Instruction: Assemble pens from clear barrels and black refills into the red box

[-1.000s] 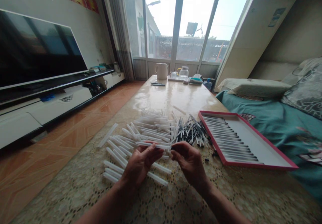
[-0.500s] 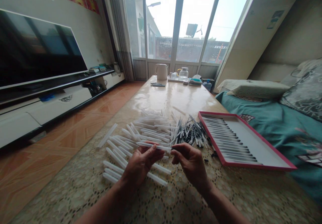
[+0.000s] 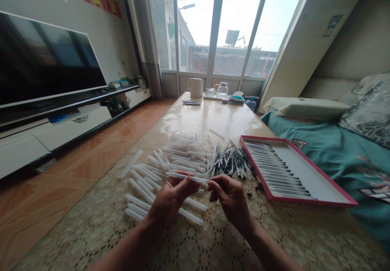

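A whitish translucent pen [image 3: 198,179] lies level across the fingers of my left hand [image 3: 175,191], thumb pressed on top. At its right end, the fingertips of my right hand [image 3: 228,194] are pinched together, touching or nearly touching the pen. Whatever is between them is too small to make out. Below and around my left hand spread many loose whitish pen barrels [image 3: 143,191]. Beyond my right hand sits a heap of thin, dark-ended pen refills [image 3: 230,161]. A small black piece [image 3: 250,194] is on the table beside my right hand.
A shallow pink-rimmed box [image 3: 310,202] at the right holds a row of pens with dark ends [image 3: 277,171]. On the far end of the table [image 3: 210,114] stand a jug [image 3: 195,88] and a glass pot [image 3: 222,89]. A green-covered bed or sofa [image 3: 323,141] runs along the right.
The hands and pen keep nearly the same pose. A dark spot at the pen's right end, visible earlier, is now hardly seen by my right fingertips.
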`<action>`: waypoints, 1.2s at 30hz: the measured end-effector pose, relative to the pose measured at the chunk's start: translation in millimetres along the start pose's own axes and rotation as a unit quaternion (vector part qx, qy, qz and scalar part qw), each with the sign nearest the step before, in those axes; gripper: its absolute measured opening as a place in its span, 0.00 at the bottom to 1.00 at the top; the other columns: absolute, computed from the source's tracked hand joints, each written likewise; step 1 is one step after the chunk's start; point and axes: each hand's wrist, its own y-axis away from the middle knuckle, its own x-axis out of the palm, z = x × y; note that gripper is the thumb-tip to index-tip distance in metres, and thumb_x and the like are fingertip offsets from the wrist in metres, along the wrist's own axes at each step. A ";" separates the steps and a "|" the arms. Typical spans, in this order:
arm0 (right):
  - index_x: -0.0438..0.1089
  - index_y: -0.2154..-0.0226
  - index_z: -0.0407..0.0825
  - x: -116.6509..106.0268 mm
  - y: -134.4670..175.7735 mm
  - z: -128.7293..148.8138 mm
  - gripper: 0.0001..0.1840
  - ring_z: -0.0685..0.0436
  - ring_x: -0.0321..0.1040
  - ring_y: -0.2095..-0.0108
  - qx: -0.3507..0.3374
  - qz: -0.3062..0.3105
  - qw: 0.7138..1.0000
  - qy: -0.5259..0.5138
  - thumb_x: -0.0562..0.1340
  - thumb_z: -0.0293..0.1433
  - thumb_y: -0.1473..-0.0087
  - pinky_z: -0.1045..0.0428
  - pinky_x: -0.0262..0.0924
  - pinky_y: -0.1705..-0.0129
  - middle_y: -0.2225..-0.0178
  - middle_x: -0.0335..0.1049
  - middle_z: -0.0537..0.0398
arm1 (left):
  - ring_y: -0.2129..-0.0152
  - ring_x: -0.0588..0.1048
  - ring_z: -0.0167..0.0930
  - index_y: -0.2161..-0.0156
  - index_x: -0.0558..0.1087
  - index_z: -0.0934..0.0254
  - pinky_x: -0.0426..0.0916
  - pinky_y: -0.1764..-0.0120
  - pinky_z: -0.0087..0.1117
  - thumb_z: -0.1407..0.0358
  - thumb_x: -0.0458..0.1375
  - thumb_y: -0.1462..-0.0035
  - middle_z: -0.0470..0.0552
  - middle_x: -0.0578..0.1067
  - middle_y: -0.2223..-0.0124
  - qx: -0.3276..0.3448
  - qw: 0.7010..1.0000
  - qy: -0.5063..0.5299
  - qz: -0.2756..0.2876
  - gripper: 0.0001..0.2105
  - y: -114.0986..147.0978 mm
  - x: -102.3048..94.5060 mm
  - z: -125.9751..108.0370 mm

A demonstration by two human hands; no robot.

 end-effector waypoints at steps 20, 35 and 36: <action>0.61 0.72 0.49 -4.8 1.0 -1.7 0.17 0.54 0.60 0.84 -0.032 0.069 0.989 0.123 0.47 0.40 0.38 0.59 0.54 0.81 0.80 0.65 0.60 | 0.73 0.78 0.30 0.68 0.73 0.67 0.72 0.66 0.28 0.69 0.67 0.56 0.50 0.79 0.73 -0.011 1.000 0.001 -0.021 0.09 1.6 4.1 0.1; 0.60 0.63 0.49 -4.7 1.4 0.3 0.10 0.53 0.62 0.83 -0.044 0.067 0.986 0.145 0.50 0.38 0.39 0.59 0.54 0.79 0.77 0.67 0.60 | 0.73 0.78 0.29 0.68 0.74 0.67 0.72 0.65 0.28 0.69 0.67 0.57 0.49 0.79 0.72 -0.001 0.999 0.004 -0.033 0.09 1.9 4.6 -1.3; 0.60 0.62 0.49 -4.8 1.6 0.6 0.09 0.53 0.62 0.83 -0.048 0.065 0.986 0.147 0.51 0.38 0.39 0.59 0.54 0.79 0.77 0.67 0.60 | 0.73 0.78 0.29 0.68 0.74 0.67 0.72 0.65 0.28 0.70 0.67 0.57 0.49 0.79 0.72 0.000 0.999 0.006 -0.036 0.09 1.9 4.4 -1.3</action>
